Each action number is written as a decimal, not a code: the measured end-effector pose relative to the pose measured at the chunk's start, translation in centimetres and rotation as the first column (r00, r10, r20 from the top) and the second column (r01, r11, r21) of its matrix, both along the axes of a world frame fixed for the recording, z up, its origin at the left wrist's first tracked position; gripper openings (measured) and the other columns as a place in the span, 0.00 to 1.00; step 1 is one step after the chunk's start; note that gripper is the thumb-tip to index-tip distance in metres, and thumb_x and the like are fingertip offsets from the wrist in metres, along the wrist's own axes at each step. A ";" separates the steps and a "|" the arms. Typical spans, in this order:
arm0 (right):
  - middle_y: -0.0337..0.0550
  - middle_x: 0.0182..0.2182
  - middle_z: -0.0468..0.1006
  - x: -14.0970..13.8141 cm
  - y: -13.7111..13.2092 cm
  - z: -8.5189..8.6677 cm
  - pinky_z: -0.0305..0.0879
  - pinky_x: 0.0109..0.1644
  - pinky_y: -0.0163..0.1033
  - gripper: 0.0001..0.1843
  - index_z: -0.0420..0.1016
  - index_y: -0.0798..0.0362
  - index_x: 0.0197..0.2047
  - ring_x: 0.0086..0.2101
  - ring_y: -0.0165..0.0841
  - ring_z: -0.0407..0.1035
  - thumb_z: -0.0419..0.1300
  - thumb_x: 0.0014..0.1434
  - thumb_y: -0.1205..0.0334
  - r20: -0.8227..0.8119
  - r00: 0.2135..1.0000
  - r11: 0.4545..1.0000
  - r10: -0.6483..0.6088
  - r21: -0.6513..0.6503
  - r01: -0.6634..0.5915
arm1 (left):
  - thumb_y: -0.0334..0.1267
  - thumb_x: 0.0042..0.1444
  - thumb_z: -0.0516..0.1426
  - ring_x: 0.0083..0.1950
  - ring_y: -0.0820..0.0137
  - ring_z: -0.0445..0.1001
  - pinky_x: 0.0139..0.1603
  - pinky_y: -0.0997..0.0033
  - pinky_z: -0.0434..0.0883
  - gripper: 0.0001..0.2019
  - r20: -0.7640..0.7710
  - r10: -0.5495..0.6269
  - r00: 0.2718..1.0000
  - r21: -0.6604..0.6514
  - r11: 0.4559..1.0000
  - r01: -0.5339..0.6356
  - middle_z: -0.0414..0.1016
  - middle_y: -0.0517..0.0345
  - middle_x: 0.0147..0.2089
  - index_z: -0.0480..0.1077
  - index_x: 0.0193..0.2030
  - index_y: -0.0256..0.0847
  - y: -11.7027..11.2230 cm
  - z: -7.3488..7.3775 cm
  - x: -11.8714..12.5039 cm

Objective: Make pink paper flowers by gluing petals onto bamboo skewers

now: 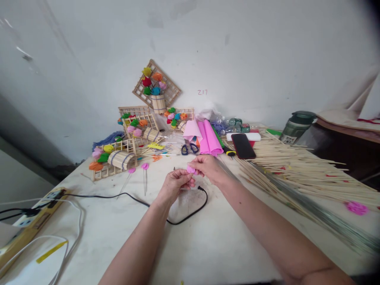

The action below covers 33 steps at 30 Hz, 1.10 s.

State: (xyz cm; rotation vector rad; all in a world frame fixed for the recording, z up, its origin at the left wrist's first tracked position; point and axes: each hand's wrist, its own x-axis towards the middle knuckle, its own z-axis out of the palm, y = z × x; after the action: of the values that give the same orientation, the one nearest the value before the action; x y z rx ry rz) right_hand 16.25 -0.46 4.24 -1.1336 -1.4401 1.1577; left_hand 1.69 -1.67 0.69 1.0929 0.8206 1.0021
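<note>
You held a small pink paper bud (190,169) just above the middle of the desk (208,245). Your left hand (175,184) and right hand (209,166) each had a grip pinching it. It looked soft, rolled and roundish; its long axis was too small to tell. Thin pale sticks (297,166) fanned out at right, and a black cable (190,215) curved beneath.

Table (208,245), white top: black cable (130,196), scissors (190,149), pink paper rolls (208,140), phone (242,145), bamboo sticks (297,166), power strip (35,211), stick-frame flower crafts (115,158).
</note>
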 end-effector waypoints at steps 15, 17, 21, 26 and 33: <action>0.36 0.16 0.66 0.3 0.3 -0.5 0.50 0.17 0.28 0.09 0.71 0.57 0.25 0.17 0.23 0.58 0.57 0.48 0.60 0.024 0.997 0.997 0.077 0.006 -0.077 | 0.41 0.40 0.64 0.24 0.75 0.72 0.23 0.79 0.66 0.12 -0.014 0.011 1.000 0.010 1.000 -0.011 0.74 0.56 0.25 0.70 0.28 0.34 0.1 0.0 -0.2; 0.36 0.16 0.66 0.3 0.2 -0.6 0.50 0.17 0.28 0.08 0.71 0.57 0.27 0.18 0.23 0.59 0.57 0.48 0.60 0.016 0.998 0.998 0.065 0.002 -0.065 | 0.41 0.41 0.64 0.24 0.75 0.72 0.23 0.79 0.66 0.12 -0.014 0.010 1.000 0.011 1.000 -0.010 0.74 0.56 0.25 0.70 0.28 0.34 0.1 0.0 -0.2; 0.35 0.15 0.65 0.1 0.2 -0.6 0.50 0.17 0.28 0.09 0.71 0.58 0.25 0.17 0.23 0.57 0.57 0.48 0.59 0.030 0.997 0.998 0.066 0.018 -0.067 | 0.40 0.41 0.64 0.24 0.75 0.72 0.23 0.79 0.66 0.12 -0.014 0.001 1.000 0.010 1.000 -0.001 0.74 0.55 0.25 0.70 0.28 0.34 0.0 0.1 -0.2; 0.34 0.14 0.64 0.1 0.3 -0.5 0.49 0.18 0.29 0.09 0.69 0.58 0.22 0.16 0.22 0.55 0.57 0.47 0.61 0.040 0.997 0.996 0.066 0.053 -0.068 | 0.41 0.40 0.64 0.23 0.75 0.72 0.23 0.78 0.66 0.13 -0.011 0.005 1.000 0.004 1.000 -0.005 0.74 0.55 0.25 0.70 0.28 0.33 -0.1 0.3 -0.1; 0.33 0.14 0.63 0.2 0.2 -0.3 0.50 0.19 0.29 0.09 0.68 0.58 0.20 0.17 0.22 0.56 0.57 0.47 0.61 0.070 0.995 0.994 0.075 0.075 -0.080 | 0.40 0.39 0.64 0.23 0.75 0.72 0.22 0.79 0.66 0.13 -0.012 0.003 1.000 0.003 1.000 -0.003 0.74 0.55 0.24 0.69 0.28 0.34 -0.1 0.3 -0.1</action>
State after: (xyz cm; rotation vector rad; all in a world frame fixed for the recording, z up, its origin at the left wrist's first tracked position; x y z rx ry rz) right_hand 16.40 -0.28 3.90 -1.0801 -1.5793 1.1161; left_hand 1.64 -1.81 0.95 1.1015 0.8305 1.0005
